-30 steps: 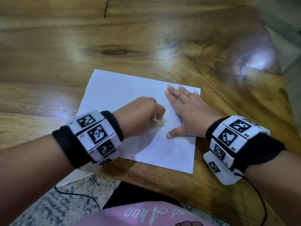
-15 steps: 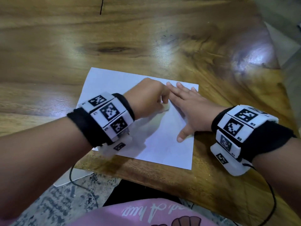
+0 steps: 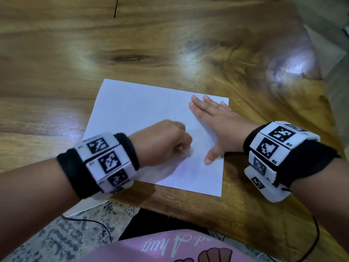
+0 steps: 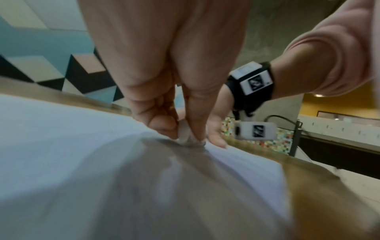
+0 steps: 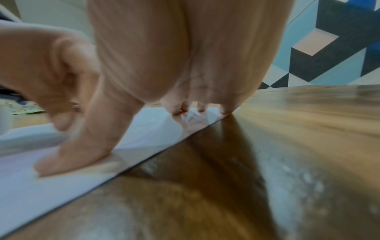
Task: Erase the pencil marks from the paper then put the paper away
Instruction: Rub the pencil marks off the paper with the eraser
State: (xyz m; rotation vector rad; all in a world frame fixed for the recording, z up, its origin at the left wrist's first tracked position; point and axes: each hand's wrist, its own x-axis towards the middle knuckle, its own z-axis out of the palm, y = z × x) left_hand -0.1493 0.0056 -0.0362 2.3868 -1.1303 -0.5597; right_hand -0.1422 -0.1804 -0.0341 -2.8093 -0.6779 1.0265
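a white sheet of paper [image 3: 143, 118] lies flat on the wooden counter [image 3: 170, 44], close to its near edge, its right side just beside the counter's angled right rim. the left hand [image 3: 162, 142] is balled over the middle of the sheet, and the left wrist view shows its fingers [image 4: 162, 112] and thumb curled tight, pinching a small white eraser [image 4: 183, 132] whose lower end touches the paper. the hand and eraser are a little blurred in the head view. faint grey pencil marks [image 3: 194, 173] show on the sheet below and to the right of the eraser, too pale to read.

the right hand [image 3: 215, 121] lies flat on the right part of the paper, fingers [image 5: 201, 107] straight and close together with their tips near the far right corner, thumb spread toward the near edge and pressed on the sheet. it holds nothing. the little finger sits right at the paper's right edge.

each wrist wears a black band with white marker blocks [image 3: 107, 159], and a thin black cable [image 3: 313, 241] runs from the right one. beyond the counter edge are a speckled floor [image 3: 56, 241] and a pink garment [image 3: 179, 248] with white lettering.
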